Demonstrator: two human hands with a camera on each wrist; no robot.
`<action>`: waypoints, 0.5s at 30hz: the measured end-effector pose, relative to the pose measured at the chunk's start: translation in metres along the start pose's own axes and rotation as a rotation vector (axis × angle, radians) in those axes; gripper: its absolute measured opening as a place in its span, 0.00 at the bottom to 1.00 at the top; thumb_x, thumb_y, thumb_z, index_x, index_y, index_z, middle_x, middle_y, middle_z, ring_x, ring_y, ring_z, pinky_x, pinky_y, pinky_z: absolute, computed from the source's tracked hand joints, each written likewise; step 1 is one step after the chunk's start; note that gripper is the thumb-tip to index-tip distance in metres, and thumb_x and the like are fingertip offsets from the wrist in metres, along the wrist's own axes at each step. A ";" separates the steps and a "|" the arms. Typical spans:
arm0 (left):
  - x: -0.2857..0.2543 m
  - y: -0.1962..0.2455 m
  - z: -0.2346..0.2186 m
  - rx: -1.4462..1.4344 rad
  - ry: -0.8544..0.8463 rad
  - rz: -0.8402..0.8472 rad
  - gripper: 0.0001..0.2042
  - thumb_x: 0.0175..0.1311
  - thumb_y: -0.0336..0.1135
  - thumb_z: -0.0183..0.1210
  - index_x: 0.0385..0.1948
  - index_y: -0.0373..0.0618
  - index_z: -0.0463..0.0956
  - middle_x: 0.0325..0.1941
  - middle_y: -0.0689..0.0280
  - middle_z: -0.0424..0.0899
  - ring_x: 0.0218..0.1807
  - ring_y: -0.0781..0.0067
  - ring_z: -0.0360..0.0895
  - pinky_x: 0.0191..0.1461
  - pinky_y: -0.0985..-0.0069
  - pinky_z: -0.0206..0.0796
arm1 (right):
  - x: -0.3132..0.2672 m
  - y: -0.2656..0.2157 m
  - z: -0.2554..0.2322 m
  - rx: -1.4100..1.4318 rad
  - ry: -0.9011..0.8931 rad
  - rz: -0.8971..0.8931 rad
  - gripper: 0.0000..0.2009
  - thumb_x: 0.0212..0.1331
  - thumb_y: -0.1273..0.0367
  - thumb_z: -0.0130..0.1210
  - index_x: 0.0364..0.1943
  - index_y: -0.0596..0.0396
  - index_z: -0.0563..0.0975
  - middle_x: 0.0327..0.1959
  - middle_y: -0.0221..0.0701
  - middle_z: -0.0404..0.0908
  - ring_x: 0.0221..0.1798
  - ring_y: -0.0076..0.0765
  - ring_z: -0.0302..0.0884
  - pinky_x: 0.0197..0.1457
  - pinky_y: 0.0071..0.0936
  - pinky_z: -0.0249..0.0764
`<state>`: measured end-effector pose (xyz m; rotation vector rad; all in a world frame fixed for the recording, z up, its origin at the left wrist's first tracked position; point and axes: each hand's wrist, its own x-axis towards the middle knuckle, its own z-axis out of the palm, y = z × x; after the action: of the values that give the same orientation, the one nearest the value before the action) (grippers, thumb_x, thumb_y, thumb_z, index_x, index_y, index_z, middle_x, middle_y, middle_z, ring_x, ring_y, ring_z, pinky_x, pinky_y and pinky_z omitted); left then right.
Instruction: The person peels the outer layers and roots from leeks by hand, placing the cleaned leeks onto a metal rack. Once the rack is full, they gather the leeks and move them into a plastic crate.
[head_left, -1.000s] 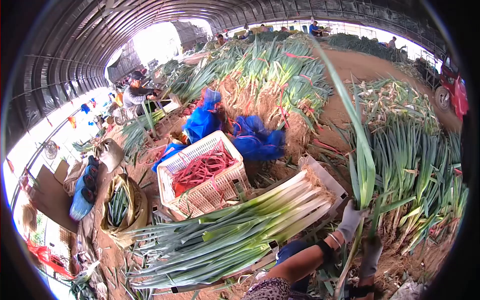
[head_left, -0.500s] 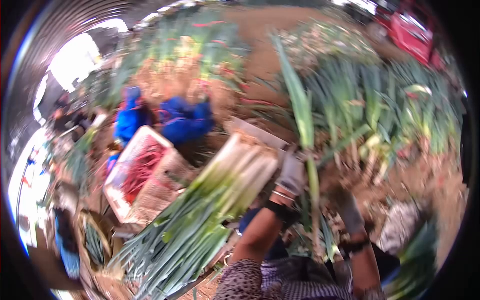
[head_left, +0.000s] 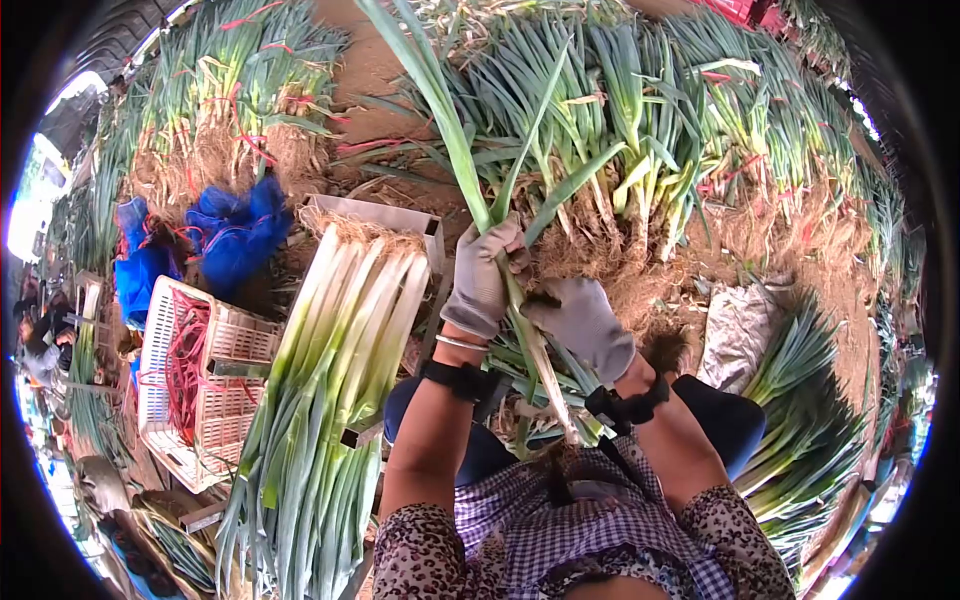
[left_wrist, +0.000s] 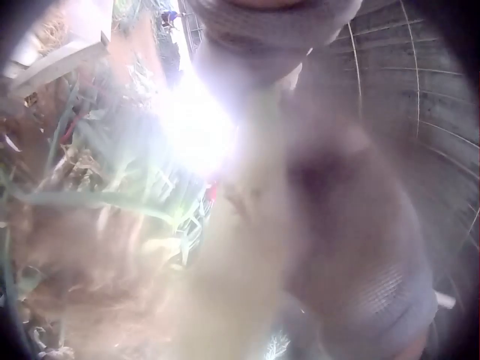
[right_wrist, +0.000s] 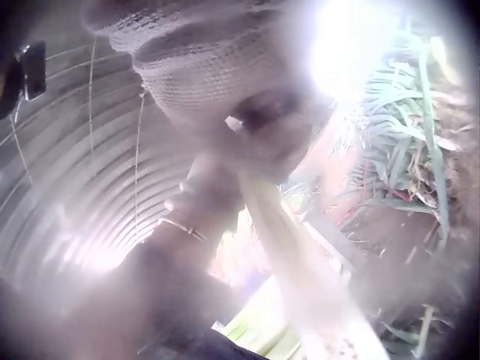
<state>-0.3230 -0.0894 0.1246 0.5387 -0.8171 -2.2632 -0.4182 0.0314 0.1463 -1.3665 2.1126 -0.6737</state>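
Observation:
In the head view my gloved left hand (head_left: 480, 275) grips a long leek (head_left: 462, 165) around its stalk. The green leaves rise to the upper left and the pale root end slants down toward my lap. Close beside, my gloved right hand (head_left: 583, 322) has its curled fingertips on the stalk just below the left hand. The right wrist view shows bent glove fingers (right_wrist: 195, 82) over the pale stalk (right_wrist: 289, 247). In the left wrist view the stalk (left_wrist: 244, 247) is blurred between both gloves. Cleaned leeks (head_left: 340, 370) lie stacked at my left, roots away from me.
A metal rack end (head_left: 385, 215) stands by the stacked roots. Left of it are a plastic basket (head_left: 225, 420) of red ties and blue mesh bags (head_left: 235, 235). Untrimmed leeks (head_left: 620, 100) stand ahead; more leeks (head_left: 800, 400) and a white sack (head_left: 740, 335) lie at right.
The head view has swung right and downward. My left hand still grips the leek, and the right hand has come from lower right up to the stalk beside it.

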 end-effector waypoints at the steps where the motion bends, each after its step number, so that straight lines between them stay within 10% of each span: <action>1: -0.002 0.000 0.000 -0.004 -0.041 -0.011 0.08 0.68 0.41 0.54 0.36 0.48 0.71 0.23 0.76 0.64 0.22 0.81 0.63 0.24 0.80 0.56 | 0.001 0.011 -0.001 0.069 -0.012 -0.019 0.14 0.54 0.62 0.59 0.39 0.58 0.83 0.33 0.46 0.84 0.36 0.50 0.83 0.43 0.38 0.78; 6: 0.001 -0.007 -0.001 -0.092 -0.170 -0.041 0.11 0.68 0.39 0.52 0.41 0.40 0.72 0.25 0.71 0.67 0.24 0.75 0.67 0.26 0.75 0.61 | -0.012 0.023 -0.003 0.377 -0.050 0.137 0.14 0.54 0.65 0.58 0.39 0.60 0.82 0.33 0.45 0.84 0.32 0.45 0.83 0.41 0.36 0.78; 9: 0.002 -0.007 0.003 -0.160 -0.202 -0.076 0.11 0.69 0.39 0.52 0.41 0.40 0.72 0.25 0.71 0.67 0.24 0.75 0.67 0.27 0.74 0.61 | -0.015 0.020 -0.003 0.108 0.031 -0.003 0.11 0.55 0.65 0.56 0.31 0.60 0.81 0.27 0.44 0.82 0.28 0.41 0.82 0.36 0.35 0.77; 12: 0.002 0.000 0.001 -0.121 -0.232 -0.031 0.12 0.69 0.40 0.51 0.43 0.41 0.72 0.24 0.73 0.65 0.23 0.77 0.64 0.26 0.77 0.58 | 0.001 0.097 0.041 -0.737 -0.317 -0.331 0.08 0.53 0.70 0.54 0.23 0.61 0.78 0.21 0.39 0.79 0.23 0.36 0.74 0.31 0.35 0.73; 13: 0.003 0.007 -0.003 -0.101 -0.247 -0.003 0.13 0.68 0.41 0.51 0.45 0.41 0.71 0.24 0.73 0.64 0.23 0.78 0.62 0.27 0.77 0.57 | -0.016 0.104 0.040 -0.130 -0.332 0.136 0.11 0.51 0.65 0.54 0.18 0.58 0.76 0.17 0.41 0.75 0.22 0.41 0.74 0.30 0.40 0.72; 14: 0.004 0.016 -0.008 -0.081 -0.260 0.026 0.14 0.68 0.42 0.51 0.47 0.42 0.70 0.24 0.74 0.62 0.24 0.78 0.61 0.27 0.78 0.56 | -0.043 0.114 0.042 -0.196 -0.220 -0.185 0.13 0.47 0.61 0.54 0.18 0.58 0.76 0.16 0.43 0.74 0.22 0.46 0.74 0.30 0.43 0.71; 15: 0.004 0.024 -0.012 -0.058 -0.210 0.041 0.13 0.68 0.41 0.51 0.46 0.42 0.71 0.23 0.75 0.60 0.23 0.79 0.60 0.26 0.78 0.54 | -0.048 0.148 0.064 -0.350 -0.451 0.143 0.13 0.46 0.62 0.54 0.20 0.60 0.78 0.19 0.45 0.78 0.23 0.50 0.76 0.32 0.43 0.73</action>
<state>-0.3081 -0.1110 0.1321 0.2577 -0.8531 -2.3241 -0.4566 0.1216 0.0101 -1.3676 1.9821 0.0701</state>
